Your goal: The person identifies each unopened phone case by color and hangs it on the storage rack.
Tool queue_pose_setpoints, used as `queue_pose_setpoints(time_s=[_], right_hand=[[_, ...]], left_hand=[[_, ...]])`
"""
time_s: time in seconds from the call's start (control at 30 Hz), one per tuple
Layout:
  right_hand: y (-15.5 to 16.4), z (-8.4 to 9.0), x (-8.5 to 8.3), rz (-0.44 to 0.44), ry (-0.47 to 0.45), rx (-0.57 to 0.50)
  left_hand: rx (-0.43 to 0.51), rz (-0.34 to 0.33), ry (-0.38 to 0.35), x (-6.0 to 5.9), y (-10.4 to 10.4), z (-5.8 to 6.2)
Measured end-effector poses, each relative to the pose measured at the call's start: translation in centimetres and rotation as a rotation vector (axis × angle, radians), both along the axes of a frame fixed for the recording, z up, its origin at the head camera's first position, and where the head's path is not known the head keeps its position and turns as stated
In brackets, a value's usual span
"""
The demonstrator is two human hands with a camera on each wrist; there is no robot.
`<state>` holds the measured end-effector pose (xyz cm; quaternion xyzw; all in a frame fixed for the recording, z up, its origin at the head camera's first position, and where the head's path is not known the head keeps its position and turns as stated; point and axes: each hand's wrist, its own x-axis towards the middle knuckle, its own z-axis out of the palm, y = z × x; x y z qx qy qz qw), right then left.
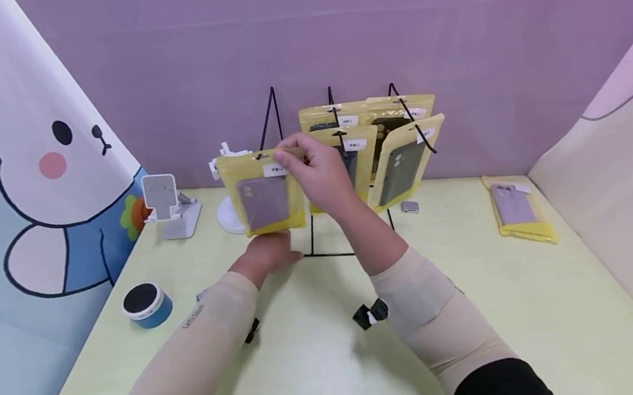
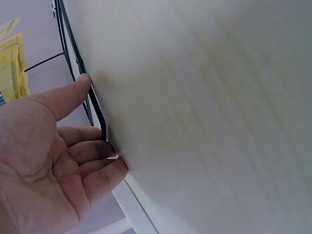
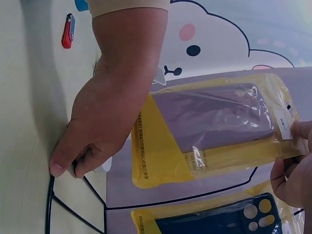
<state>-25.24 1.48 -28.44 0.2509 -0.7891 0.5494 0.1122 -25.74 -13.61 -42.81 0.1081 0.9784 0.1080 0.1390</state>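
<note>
My right hand (image 1: 322, 174) pinches the top edge of a yellow clear-front pouch (image 1: 298, 209) with a purple phone case (image 1: 264, 201) inside. This pouch is at the left hook of a black wire display rack (image 1: 330, 255); whether the hook passes through its hole is hard to tell. Low down, my left hand (image 1: 269, 252) grips the rack's base wire at the tabletop, its thumb and fingers about the wire in the left wrist view. Several other pouches hang on the rack, among them one with a dark green case (image 1: 401, 172) and one with a dark blue case (image 3: 219, 219).
A white phone stand (image 1: 161, 201) stands at the back left, with a white round-based object (image 1: 228, 216) beside the rack. Nearer is a blue round container (image 1: 148, 305). Another pouched purple case (image 1: 514, 205) lies at right. A small grey item (image 1: 409, 207) sits behind the rack.
</note>
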Motion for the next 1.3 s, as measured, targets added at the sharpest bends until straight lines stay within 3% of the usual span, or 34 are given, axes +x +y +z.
queue_pose_setpoints(time_s=[0.23,0.47,0.7,1.07,1.3], right_hand=[[-0.2,0.0,-0.9,-0.017,-0.055,-0.011],[-0.4,0.0,-2.3,-0.088,-0.093,-0.004],[-0.5,0.2,-4.1,-0.134,-0.131,-0.011],[-1.2,0.3,-6.6,-0.227,-0.113,0.042],[-1.4,0.4,-7.2,-0.287,-0.095,0.060]], left_hand=[[-0.011,0.013,-0.009,-0.1,0.0,0.0],[-0.078,-0.041,-0.031,-0.5,0.2,-0.2],[-0.101,-0.057,-0.005,-0.4,0.1,-0.2],[-0.099,-0.040,-0.013,0.1,0.4,0.5],[-0.100,-0.039,-0.027,0.2,0.3,0.7]])
